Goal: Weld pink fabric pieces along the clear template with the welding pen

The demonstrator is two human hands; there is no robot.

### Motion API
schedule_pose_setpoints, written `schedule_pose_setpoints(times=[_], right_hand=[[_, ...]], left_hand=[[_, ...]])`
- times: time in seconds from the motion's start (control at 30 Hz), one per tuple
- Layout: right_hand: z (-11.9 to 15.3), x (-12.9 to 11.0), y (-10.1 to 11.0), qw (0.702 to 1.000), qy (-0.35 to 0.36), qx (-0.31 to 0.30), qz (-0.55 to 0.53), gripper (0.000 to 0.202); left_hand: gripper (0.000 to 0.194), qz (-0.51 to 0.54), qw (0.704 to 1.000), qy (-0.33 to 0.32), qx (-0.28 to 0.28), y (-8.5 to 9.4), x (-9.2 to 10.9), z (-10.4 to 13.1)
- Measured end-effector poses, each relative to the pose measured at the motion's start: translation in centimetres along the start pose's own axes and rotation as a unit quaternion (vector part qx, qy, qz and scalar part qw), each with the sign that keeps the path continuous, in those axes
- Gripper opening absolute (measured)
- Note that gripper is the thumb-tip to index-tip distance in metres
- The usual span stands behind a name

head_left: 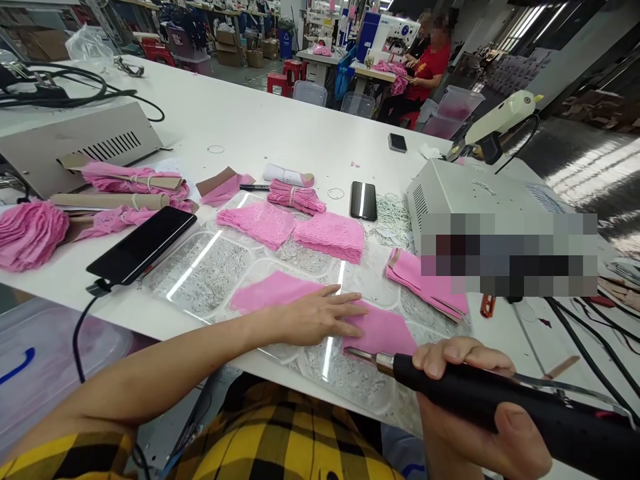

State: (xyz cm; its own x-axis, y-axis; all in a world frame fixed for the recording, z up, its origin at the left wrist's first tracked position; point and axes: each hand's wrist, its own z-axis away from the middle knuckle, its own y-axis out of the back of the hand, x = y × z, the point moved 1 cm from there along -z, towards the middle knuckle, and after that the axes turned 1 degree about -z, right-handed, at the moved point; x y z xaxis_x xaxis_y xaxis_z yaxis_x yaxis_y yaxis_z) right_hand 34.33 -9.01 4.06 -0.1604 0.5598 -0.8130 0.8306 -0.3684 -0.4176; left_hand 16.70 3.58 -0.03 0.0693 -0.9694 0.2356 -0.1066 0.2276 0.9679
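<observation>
My left hand (320, 315) lies flat with its fingers spread on a pink fabric piece (383, 331), over the clear patterned mat (200, 270). My right hand (475, 393) is wrapped round a black-handled tool (450, 393) at the lower right. The tool's thin metal tip touches the near left edge of the pink piece, beside my left fingers. Behind my left hand, two stacks of pink lace pieces (330, 237) sit on the mat, with a tied pink bundle (296, 197) beyond them. Folded pink fabric (425, 283) rests to the right.
A black phone (143, 243) on a cable lies at left, another phone (363, 201) behind the stacks. Grey metal boxes (75, 143) stand at both sides, a glue gun (500, 120) on the right one. A person in red (433, 67) sits at a far sewing table.
</observation>
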Motion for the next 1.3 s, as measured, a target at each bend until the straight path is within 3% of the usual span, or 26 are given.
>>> schedule_pose_setpoints(times=[0.5, 0.63, 0.77, 0.9, 1.0, 1.1, 1.3], right_hand=[[0.2, 0.1, -0.4, 0.999, -0.014, -0.031, -0.015, 0.017], [0.2, -0.1, -0.5, 0.999, -0.013, -0.031, -0.012, 0.018], [0.0, -0.4, -0.5, 1.0, -0.004, -0.005, -0.005, 0.021], [-0.1, -0.3, -0.9, 1.0, 0.001, 0.016, -0.005, 0.023], [0.1, 0.1, -1.4, 1.0, -0.008, 0.008, -0.017, 0.024], [0.4, 0.5, -2.3, 0.999, -0.026, 0.006, -0.03, 0.024], [0.8, 1.0, -3.8, 0.998, -0.042, -0.019, -0.035, 0.023]], left_hand=[[0.046, 0.008, 1.0, -0.004, 0.003, -0.2, 0.0, 0.0], [0.049, 0.024, 1.0, 0.003, 0.007, 0.6, 0.1, -0.1], [0.044, 0.058, 0.994, 0.033, 0.087, 3.0, -0.1, 0.8], [0.033, 0.073, 0.985, 0.04, 0.153, 4.5, -0.7, 3.6], [0.033, 0.067, 0.989, 0.048, 0.126, 4.1, -1.0, 6.3], [0.033, 0.058, 0.995, 0.051, 0.063, 3.4, -1.1, 8.4], [0.038, 0.046, 0.997, 0.065, -0.004, 2.6, -1.1, 9.4]])
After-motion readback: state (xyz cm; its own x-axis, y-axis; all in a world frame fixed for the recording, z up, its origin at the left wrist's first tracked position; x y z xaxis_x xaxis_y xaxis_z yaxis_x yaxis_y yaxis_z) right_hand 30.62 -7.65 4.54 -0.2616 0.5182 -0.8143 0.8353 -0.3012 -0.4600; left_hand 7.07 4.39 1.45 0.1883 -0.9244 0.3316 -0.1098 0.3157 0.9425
